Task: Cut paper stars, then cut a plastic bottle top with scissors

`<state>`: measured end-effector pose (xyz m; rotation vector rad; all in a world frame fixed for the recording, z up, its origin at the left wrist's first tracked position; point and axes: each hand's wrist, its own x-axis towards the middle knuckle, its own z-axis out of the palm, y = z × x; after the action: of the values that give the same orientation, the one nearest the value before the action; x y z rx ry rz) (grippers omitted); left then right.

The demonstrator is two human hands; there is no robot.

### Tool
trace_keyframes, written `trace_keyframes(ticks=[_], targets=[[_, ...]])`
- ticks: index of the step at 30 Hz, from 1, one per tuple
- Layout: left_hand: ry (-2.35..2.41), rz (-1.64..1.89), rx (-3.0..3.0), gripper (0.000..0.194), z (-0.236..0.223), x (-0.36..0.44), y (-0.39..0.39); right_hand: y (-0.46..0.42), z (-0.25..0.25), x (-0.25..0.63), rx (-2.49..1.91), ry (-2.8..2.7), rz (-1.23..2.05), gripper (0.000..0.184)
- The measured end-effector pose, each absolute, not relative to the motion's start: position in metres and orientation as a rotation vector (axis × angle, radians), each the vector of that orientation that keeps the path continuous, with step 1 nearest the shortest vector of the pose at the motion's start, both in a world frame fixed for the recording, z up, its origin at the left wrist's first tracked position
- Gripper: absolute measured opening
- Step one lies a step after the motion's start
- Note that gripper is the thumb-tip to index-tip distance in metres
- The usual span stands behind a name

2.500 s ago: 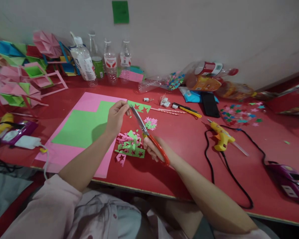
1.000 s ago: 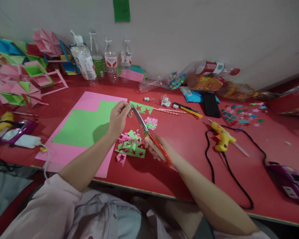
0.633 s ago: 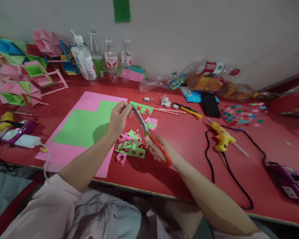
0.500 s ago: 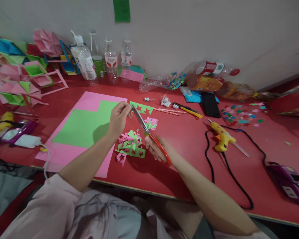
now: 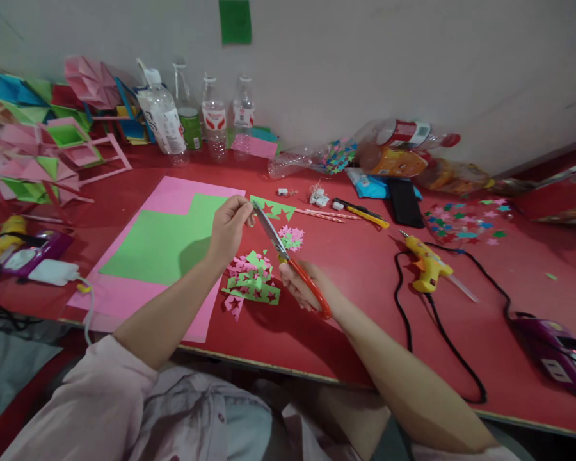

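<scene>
My left hand is closed in a pinch above the edge of a green paper sheet; whatever is between its fingertips is too small or hidden to make out. My right hand grips red-handled scissors, whose blades point up and left, their tips beside the left fingertips. Just behind the blades is a green paper strip with star-shaped holes; whether the left fingers touch it I cannot tell. Under the blades lie small pink and green stars. A pile of pink and green offcuts sits nearer me.
A large pink sheet lies under the green one. A yellow glue gun with a looping black cord lies right. Plastic bottles stand by the wall; folded paper models crowd the left. A cutter and phone lie behind.
Hardly anything differs. Both hands and the scissors keep almost the same position; the view has shifted very slightly.
</scene>
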<state>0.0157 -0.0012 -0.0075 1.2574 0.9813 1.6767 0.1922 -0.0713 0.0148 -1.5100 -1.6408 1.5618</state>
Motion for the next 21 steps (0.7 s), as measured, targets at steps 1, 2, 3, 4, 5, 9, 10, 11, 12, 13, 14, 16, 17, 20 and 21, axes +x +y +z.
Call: trace_keyframes(ticks=[1, 2, 3, 4, 5, 9, 10, 11, 12, 13, 14, 16, 17, 20, 21], targets=[[0.984, 1.679, 1.261, 0.024, -0.0074, 0.0156, -0.0012, -0.071, 0.0145, 0.1922, -1.505, -1.646, 1.562, 0.038], [0.986, 1.68, 1.266, 0.024, -0.0074, 0.0155, -0.0012, -0.0707, 0.0141, 0.1922, -1.498, -1.65, 1.564, 0.038], [0.987, 1.681, 1.269, 0.024, -0.0072, 0.0155, -0.0013, -0.0704, 0.0137, 0.1923, -1.493, -1.65, 1.565, 0.038], [0.989, 1.681, 1.272, 0.024, -0.0071, 0.0154, -0.0013, -0.0701, 0.0131, 0.1925, -1.492, -1.647, 1.569, 0.039], [0.991, 1.681, 1.273, 0.024, -0.0069, 0.0154, -0.0014, -0.0699, 0.0127, 0.1926, -1.493, -1.643, 1.572, 0.039], [0.988, 1.677, 1.272, 0.024, -0.0069, 0.0155, -0.0013, -0.0698, 0.0127, 0.1931, -1.499, -1.635, 1.578, 0.039], [0.985, 1.678, 1.272, 0.024, -0.0071, 0.0157, -0.0012, -0.0698, 0.013, 0.193, -1.501, -1.634, 1.58, 0.039], [0.984, 1.679, 1.271, 0.023, -0.0073, 0.0158, -0.0011, -0.0698, 0.0134, 0.1929, -1.507, -1.633, 1.579, 0.04], [0.986, 1.68, 1.271, 0.023, -0.0075, 0.016, -0.0011, -0.0698, 0.0137, 0.1927, -1.514, -1.632, 1.578, 0.04], [0.987, 1.683, 1.271, 0.023, -0.0077, 0.016, -0.001, -0.0697, 0.0139, 0.1925, -1.52, -1.63, 1.577, 0.04], [0.988, 1.685, 1.271, 0.022, -0.0078, 0.016, -0.0009, -0.0696, 0.0139, 0.1923, -1.525, -1.628, 1.573, 0.04], [0.984, 1.687, 1.268, 0.022, -0.0079, 0.0152, -0.0004, -0.0694, 0.0137, 0.192, -1.523, -1.632, 1.568, 0.04], [0.978, 1.689, 1.266, 0.021, -0.0077, 0.0145, 0.0, -0.0693, 0.0136, 0.1919, -1.516, -1.631, 1.568, 0.041], [0.958, 1.704, 1.243, 0.018, -0.0061, 0.0116, 0.0017, -0.069, 0.0139, 0.1922, -1.491, -1.623, 1.596, 0.042], [0.952, 1.713, 1.227, 0.017, -0.0053, 0.0107, 0.0024, -0.0688, 0.014, 0.1924, -1.49, -1.62, 1.608, 0.042]])
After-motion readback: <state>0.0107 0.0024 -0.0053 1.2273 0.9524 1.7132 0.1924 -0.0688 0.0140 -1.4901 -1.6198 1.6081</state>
